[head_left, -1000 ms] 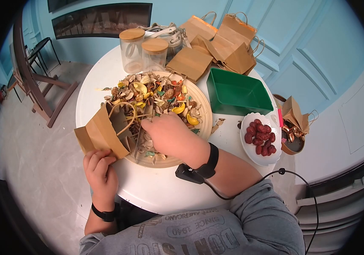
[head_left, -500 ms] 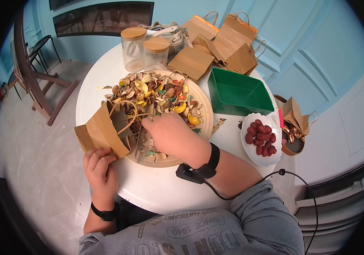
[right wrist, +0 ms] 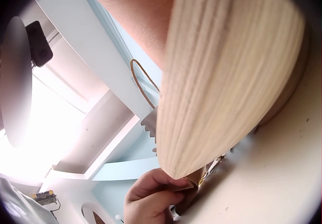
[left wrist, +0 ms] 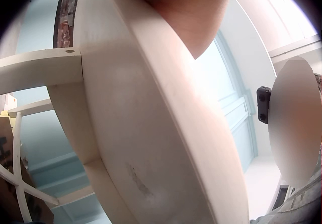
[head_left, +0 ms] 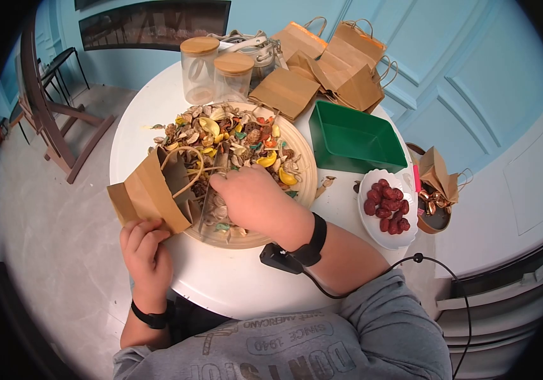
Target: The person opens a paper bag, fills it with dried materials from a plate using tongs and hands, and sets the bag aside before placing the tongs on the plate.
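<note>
My left hand (head_left: 146,256) grips the near lower edge of a brown paper bag (head_left: 148,196). The bag lies tilted at the left of a round wooden tray (head_left: 308,171), its mouth and looped handle facing right. Dried petals, pods and cones, a potpourri (head_left: 246,136), fill the tray. Over the tray's near part, my right hand (head_left: 249,199) reaches down among the pale petals beside a thin, see-through upright edge at the bag's mouth. Its fingertips are hidden; I cannot tell what they hold. In the right wrist view, the left hand's curled fingers (right wrist: 153,196) show below the tray rim.
Two lidded jars (head_left: 198,73) and several paper bags (head_left: 347,63) stand at the back of the white round table (head_left: 246,288). Right of the tray are a green box (head_left: 357,142) and a white plate (head_left: 379,235) of red dates (head_left: 385,206). A black cable (head_left: 446,269) trails from the right wrist.
</note>
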`<state>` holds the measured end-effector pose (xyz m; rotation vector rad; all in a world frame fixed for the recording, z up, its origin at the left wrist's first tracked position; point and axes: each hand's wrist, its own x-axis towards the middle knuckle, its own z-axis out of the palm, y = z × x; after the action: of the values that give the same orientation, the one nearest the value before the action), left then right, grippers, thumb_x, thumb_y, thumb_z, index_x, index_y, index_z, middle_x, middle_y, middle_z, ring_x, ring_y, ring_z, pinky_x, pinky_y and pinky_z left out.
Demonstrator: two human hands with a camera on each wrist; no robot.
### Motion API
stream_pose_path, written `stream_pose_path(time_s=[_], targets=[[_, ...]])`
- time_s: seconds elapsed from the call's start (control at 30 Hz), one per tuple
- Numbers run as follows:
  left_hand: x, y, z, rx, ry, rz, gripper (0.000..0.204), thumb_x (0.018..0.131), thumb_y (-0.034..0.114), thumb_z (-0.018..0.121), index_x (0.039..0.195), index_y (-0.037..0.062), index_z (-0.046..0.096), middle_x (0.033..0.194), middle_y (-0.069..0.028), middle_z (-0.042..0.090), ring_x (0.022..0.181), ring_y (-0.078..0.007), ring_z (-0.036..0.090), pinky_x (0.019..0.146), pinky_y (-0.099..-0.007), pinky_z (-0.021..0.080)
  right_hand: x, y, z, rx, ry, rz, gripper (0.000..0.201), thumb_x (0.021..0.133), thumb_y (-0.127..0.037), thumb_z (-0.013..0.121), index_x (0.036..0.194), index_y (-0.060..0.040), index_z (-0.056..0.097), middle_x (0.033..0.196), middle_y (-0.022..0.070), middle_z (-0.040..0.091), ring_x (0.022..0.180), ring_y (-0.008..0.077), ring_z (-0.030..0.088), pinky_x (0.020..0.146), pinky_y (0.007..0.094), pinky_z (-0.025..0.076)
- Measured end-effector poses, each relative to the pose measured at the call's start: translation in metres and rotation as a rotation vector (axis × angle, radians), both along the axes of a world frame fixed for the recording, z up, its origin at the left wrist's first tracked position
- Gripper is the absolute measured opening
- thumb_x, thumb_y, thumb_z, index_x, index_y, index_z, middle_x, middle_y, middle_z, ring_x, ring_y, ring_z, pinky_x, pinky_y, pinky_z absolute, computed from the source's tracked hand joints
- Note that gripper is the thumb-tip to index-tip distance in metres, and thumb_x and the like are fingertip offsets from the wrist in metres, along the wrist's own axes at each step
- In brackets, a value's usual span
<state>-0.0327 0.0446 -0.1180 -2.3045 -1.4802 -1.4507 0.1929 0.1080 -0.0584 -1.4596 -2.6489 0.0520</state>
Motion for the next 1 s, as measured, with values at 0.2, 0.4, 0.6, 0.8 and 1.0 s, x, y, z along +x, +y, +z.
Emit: stream_pose_path(time_s=[0.2, 0.4, 0.6, 0.8, 1.0], targets=[[-0.0014, 0.0007, -0.0013, 0.003, -0.002, -0.006, 0.023, 0.062, -0.01, 0.054, 0.079, 0.0025, 0.062, 0.095, -0.0118, 0.066, 0.097, -0.0351, 0.057, 0.087, -0.0425, 0.047, 0.0005, 0.0007, -0.003, 0.014, 0.017, 0.001, 0.028, 0.071, -0.006, 0.065, 0.098, -0.0036, 0.059, 0.08, 0.0125, 0.066, 0.08, 0.033, 0.066, 0.073, 0.044, 0.048], [-0.0019, 0.0002, -0.0025, -0.013, -0.001, -0.005, 0.024, 0.062, -0.01, 0.053, 0.08, 0.0023, 0.062, 0.096, -0.012, 0.066, 0.097, -0.0351, 0.056, 0.088, -0.0426, 0.046, 0.0005, 0.0, -0.0023, 0.02, 0.026, 0.005, 0.027, 0.071, -0.005, 0.065, 0.097, -0.0034, 0.059, 0.08, 0.0122, 0.065, 0.08, 0.0332, 0.065, 0.073, 0.044, 0.048], [-0.0018, 0.0004, -0.0025, -0.012, -0.002, -0.012, 0.024, 0.062, -0.01, 0.053, 0.08, 0.0018, 0.061, 0.096, -0.0119, 0.066, 0.098, -0.035, 0.056, 0.089, -0.0424, 0.046, 0.0009, 0.0014, -0.003, 0.0, 0.024, 0.004, 0.029, 0.07, -0.006, 0.066, 0.099, -0.0034, 0.06, 0.081, 0.0129, 0.066, 0.081, 0.0332, 0.065, 0.073, 0.0441, 0.048], [-0.002, 0.0, -0.002, -0.016, 0.006, -0.015, 0.024, 0.062, -0.011, 0.052, 0.081, 0.0017, 0.061, 0.097, -0.0121, 0.065, 0.098, -0.0352, 0.056, 0.089, -0.0425, 0.045, 0.0007, 0.0015, -0.0024, -0.004, 0.025, 0.003, 0.03, 0.071, -0.005, 0.065, 0.1, -0.0031, 0.06, 0.081, 0.0137, 0.066, 0.08, 0.034, 0.065, 0.073, 0.0446, 0.049], [-0.0025, 0.0003, -0.0026, -0.023, 0.007, -0.015, 0.025, 0.062, -0.01, 0.052, 0.081, 0.0017, 0.061, 0.098, -0.0121, 0.065, 0.099, -0.035, 0.055, 0.09, -0.0427, 0.045, 0.0, 0.0005, 0.0009, -0.01, 0.012, 0.0, 0.028, 0.071, -0.005, 0.065, 0.098, -0.0026, 0.06, 0.081, 0.0139, 0.066, 0.079, 0.0342, 0.065, 0.072, 0.0447, 0.049]])
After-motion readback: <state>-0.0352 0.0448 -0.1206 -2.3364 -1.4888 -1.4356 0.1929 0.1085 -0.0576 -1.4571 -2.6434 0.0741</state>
